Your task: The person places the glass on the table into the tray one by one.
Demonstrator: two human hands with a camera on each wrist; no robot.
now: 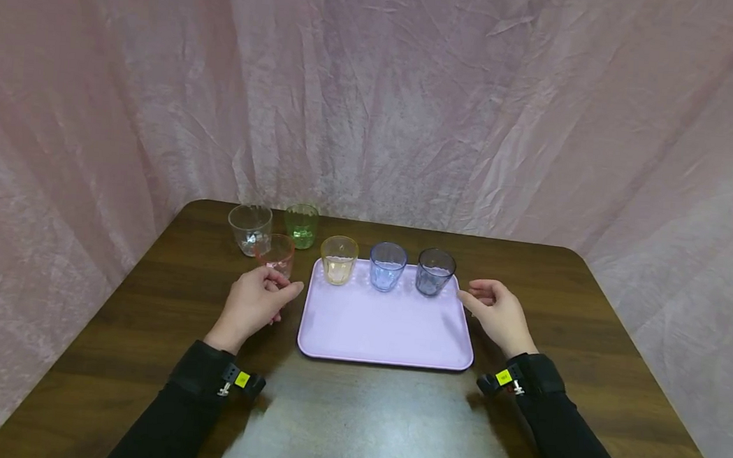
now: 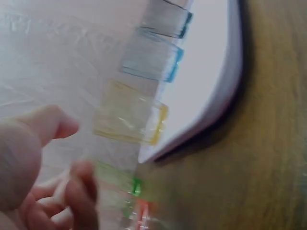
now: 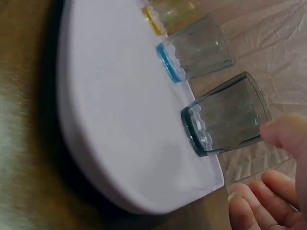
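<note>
On the lilac tray point(image 1: 385, 328) stand three glasses along its far side: a yellow glass point(image 1: 339, 261), a blue glass point(image 1: 387, 267) and a dark grey glass point(image 1: 434, 272). My left hand point(image 1: 254, 306) hovers left of the tray, just in front of a pink glass point(image 1: 280, 252) that it partly hides; in the left wrist view its thumb and fingers stand apart with nothing between them. Beside the tray's right edge is my right hand point(image 1: 496, 314), its fingers loosely bent and holding nothing. The right wrist view has its thumb near the rim of the grey glass point(image 3: 225, 117).
A clear glass point(image 1: 250, 225) and a green glass point(image 1: 301, 226) stand at the back left of the brown wooden table point(image 1: 528, 267). Behind the table's far edge hangs a pink curtain point(image 1: 374, 103).
</note>
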